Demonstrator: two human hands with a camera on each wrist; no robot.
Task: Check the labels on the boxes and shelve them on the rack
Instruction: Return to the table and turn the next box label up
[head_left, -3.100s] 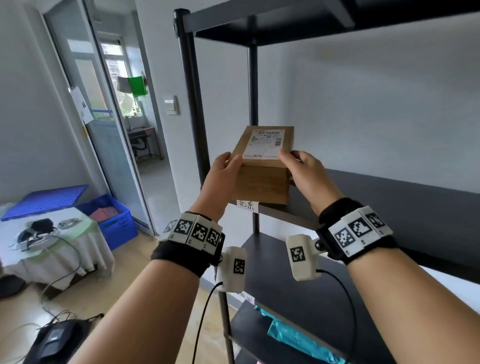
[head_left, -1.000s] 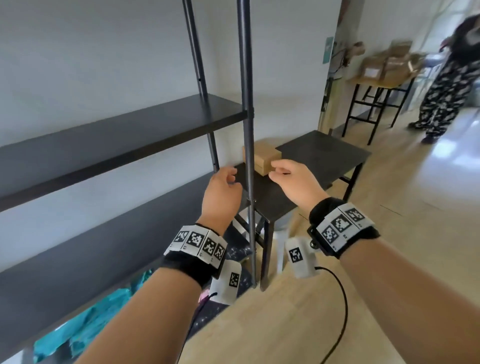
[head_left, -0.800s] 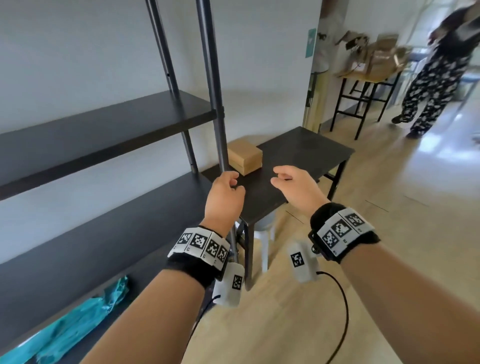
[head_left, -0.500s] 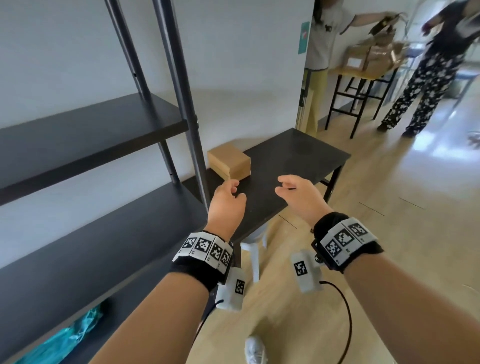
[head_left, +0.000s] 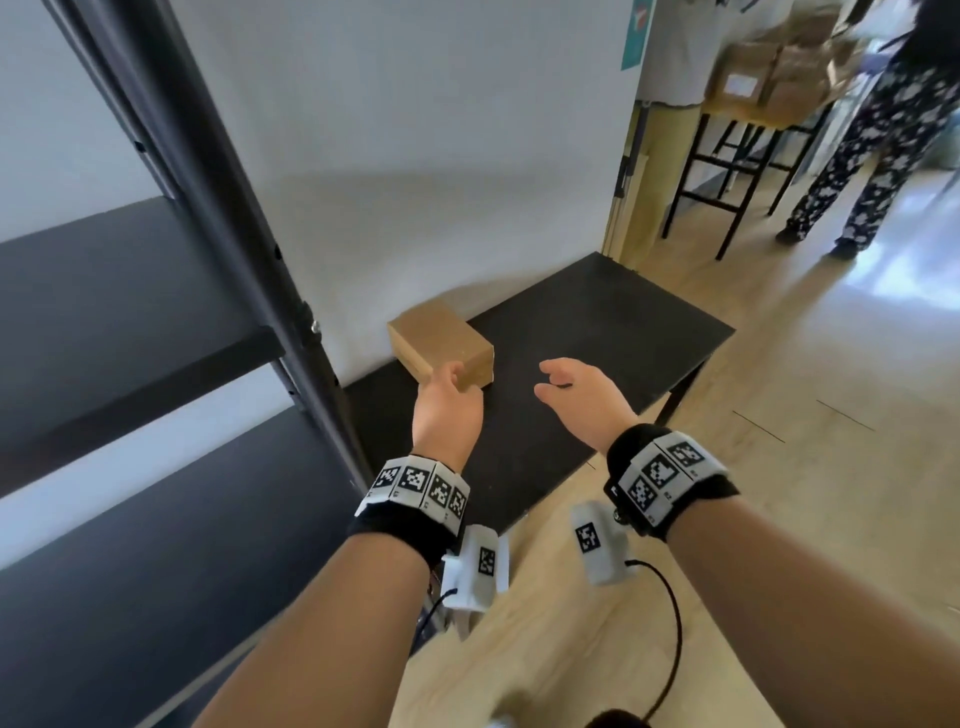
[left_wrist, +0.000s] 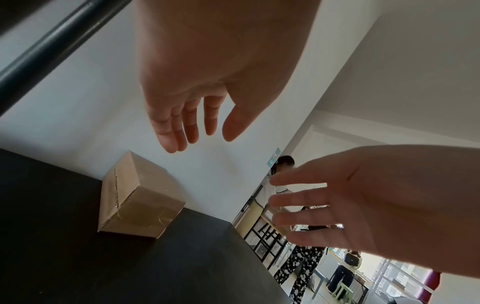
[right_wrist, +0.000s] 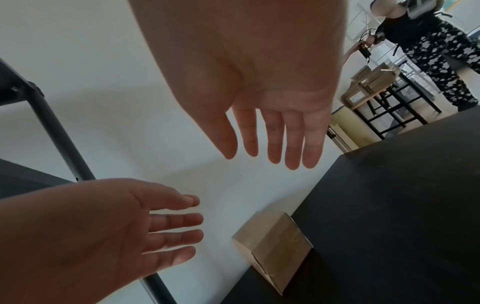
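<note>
**Both hands held empty above the box on the black table**

A brown cardboard box (head_left: 440, 343) is seen lying on the black table (head_left: 597, 332), at the table's corner nearest the white wall (head_left: 441, 130) and just beside the rack (head_left: 171, 171). Its near end is sealed with clear tape, as shown in the left wrist view (left_wrist: 141, 207). No label is visible on the faces that are shown. The left hand (head_left: 448, 413) is held in the air near the box, apart from it, with fingers (left_wrist: 191, 121) extended, close together and holding nothing. The right hand (head_left: 579, 400) is held beside it over the table, its fingers (right_wrist: 293, 142) likewise straight, slightly spread, and empty. Farther back, a second table stacked with boxes (head_left: 769, 73) is seen, with a person in patterned trousers (head_left: 872, 140) standing next to it.
</note>
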